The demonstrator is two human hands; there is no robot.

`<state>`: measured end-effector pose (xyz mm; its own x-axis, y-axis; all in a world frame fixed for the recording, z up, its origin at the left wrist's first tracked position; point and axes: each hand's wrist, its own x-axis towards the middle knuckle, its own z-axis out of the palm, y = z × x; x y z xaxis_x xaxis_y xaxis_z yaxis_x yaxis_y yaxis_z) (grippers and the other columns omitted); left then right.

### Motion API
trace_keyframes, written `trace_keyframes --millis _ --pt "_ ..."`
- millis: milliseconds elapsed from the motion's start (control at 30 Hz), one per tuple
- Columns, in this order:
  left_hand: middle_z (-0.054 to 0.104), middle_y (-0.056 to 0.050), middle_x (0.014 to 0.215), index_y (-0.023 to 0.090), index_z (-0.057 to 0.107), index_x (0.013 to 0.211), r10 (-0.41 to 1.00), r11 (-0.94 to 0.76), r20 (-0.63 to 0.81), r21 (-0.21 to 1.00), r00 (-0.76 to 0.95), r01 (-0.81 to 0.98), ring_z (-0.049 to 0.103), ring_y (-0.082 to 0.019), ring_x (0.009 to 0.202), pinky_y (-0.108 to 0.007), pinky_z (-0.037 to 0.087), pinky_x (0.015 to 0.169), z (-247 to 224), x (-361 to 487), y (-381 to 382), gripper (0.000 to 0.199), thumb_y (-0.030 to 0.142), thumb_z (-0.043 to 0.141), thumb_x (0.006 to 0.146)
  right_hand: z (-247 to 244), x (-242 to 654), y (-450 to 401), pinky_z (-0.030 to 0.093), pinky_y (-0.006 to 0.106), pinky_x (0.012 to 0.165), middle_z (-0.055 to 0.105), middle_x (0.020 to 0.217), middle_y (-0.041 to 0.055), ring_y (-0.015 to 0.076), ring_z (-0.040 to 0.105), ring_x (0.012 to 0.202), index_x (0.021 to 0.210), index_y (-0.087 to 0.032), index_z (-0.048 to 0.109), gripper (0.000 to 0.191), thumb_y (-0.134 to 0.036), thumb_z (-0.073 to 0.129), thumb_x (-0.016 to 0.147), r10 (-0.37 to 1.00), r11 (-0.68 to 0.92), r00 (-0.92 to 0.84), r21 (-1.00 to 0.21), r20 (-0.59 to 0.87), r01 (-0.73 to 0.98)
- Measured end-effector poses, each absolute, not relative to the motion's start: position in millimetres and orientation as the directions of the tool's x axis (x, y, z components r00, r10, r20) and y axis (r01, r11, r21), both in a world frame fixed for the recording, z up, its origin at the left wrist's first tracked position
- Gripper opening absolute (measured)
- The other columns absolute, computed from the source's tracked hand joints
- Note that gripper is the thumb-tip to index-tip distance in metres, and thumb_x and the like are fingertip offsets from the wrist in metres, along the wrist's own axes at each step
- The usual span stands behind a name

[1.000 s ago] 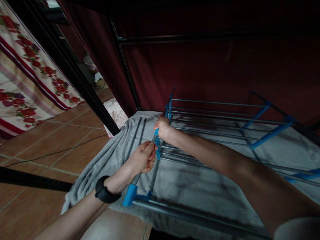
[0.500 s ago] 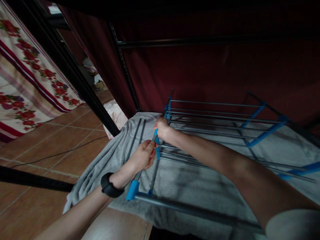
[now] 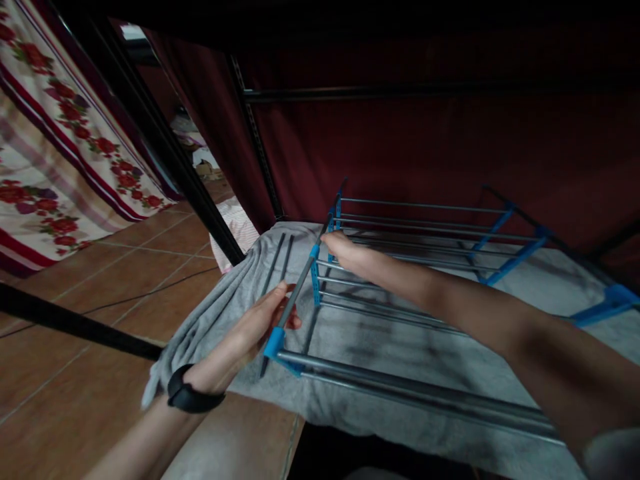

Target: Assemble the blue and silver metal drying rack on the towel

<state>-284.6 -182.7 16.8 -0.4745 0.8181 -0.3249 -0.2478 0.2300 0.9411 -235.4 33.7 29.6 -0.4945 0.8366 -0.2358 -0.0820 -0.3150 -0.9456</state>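
Note:
A shoe rack of grey metal tubes and blue plastic brackets [image 3: 316, 283] lies on its side on a grey blanket [image 3: 370, 363]. My left hand [image 3: 267, 313], with a black band on its wrist, is loosely curled round the rack's end tube, just above the blue corner joint [image 3: 274, 343]. Its fingers show behind the tube, and the thumb lies on the left side. Farther along the same tube, my right hand [image 3: 340, 245] closes on it between two blue brackets. Most of the right fingertips are hidden.
Two loose dark tubes [image 3: 280, 257] lie on the blanket left of the rack. Black metal posts [image 3: 170, 143] frame the space, with a dark red curtain [image 3: 425, 147] behind. A flowered cloth [image 3: 65, 140] hangs at left above the tiled floor [image 3: 135, 280], where a cable [image 3: 155, 290] runs.
My left hand has slid down the end tube toward the blue corner joint, its grip looser. The near corner of the rack has risen a little. My right hand stays on the tube.

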Motion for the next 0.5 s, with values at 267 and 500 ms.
trace_keyframes --millis 267,500 --pt "0.066 -0.006 0.076 0.013 0.069 0.101 0.849 0.139 -0.214 0.973 -0.484 -0.186 0.061 -0.019 0.071 -0.028 0.052 0.068 -4 -259 -223 0.057 0.066 0.049 0.091 39 -48 -52 0.047 0.032 0.095 0.068 0.122 0.005 0.019 0.062 0.111 0.115 -0.022 0.067 0.023 -0.027 0.054 0.096 0.396 0.65 -0.903 -0.746 0.165 0.148" --pt "0.055 0.001 0.057 0.014 0.069 0.096 0.822 0.121 -0.168 0.985 -0.545 -0.122 0.043 -0.013 0.049 -0.025 0.041 0.051 -6 -256 -212 0.054 0.064 0.05 0.089 30 54 -98 0.049 0.034 0.073 0.075 0.1 0.0044 0.0197 0.07 0.079 0.113 -0.026 0.064 0.02 -0.032 0.049 0.101 0.399 0.91 -0.892 -0.211 0.21 0.358"
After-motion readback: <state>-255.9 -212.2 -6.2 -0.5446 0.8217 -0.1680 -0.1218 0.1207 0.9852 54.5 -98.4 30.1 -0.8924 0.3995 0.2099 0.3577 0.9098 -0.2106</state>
